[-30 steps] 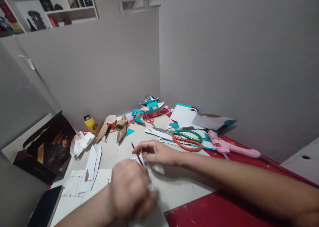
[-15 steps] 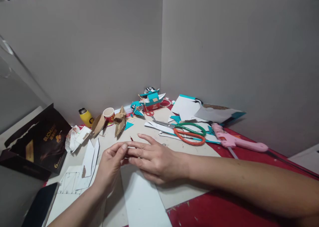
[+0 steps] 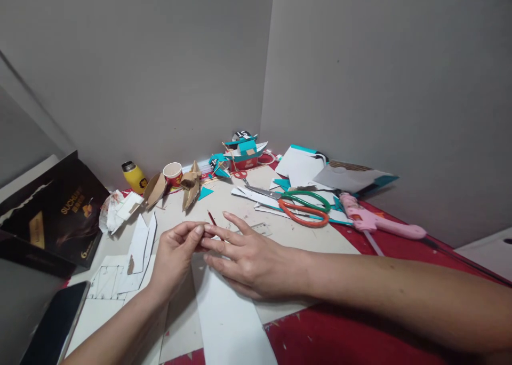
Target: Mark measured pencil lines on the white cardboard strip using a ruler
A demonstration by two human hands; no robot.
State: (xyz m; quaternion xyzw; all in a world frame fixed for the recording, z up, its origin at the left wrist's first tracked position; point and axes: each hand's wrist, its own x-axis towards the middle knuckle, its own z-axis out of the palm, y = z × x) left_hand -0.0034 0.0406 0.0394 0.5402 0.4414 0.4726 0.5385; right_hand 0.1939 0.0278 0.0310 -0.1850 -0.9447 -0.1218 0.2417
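A wide strip of white cardboard runs from the bottom edge of the view up under both hands. My left hand is closed at the strip's far end, thumb pressed to the curled fingers; the pinched edge is mostly hidden. Across the strip lies my right hand, its fingers stretched and somewhat spread, their tips meeting the left fingers. Just beyond them a dark red pencil and a clear ruler rest on the board, both partly covered by my right hand.
Large scissors and a pink glue gun lie to the right. At the back stand teal model boats, a paper cup and a yellow bottle. On the left are cut pieces, a phone and a black box.
The view has shifted slightly, and more of the pencil and ruler shows beyond the hands. Both hands keep nearly the same place and pose on the cardboard.
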